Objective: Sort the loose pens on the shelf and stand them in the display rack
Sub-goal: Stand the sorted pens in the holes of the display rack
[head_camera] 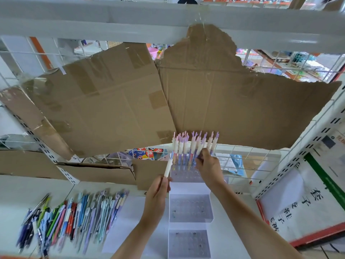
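Note:
A clear stepped display rack (190,208) stands on the white shelf, its near two tiers showing bare holes. Several white pens with pink-purple tops (186,146) stand in its far tier. My left hand (158,191) grips one such white pen (169,168) by its lower end, tilted up toward the far tier's left side. My right hand (207,163) reaches over the far tier and pinches the standing pens at their right side. A spread of loose pens (74,217) in blue, green, red and purple lies on the shelf at the left.
Taped brown cardboard (130,101) lines the wire back of the shelf. The upper shelf edge (130,17) hangs overhead. A white perforated upright (306,146) stands right, with a printed paper sign (298,206) beside it. White paper (127,221) lies under the rack.

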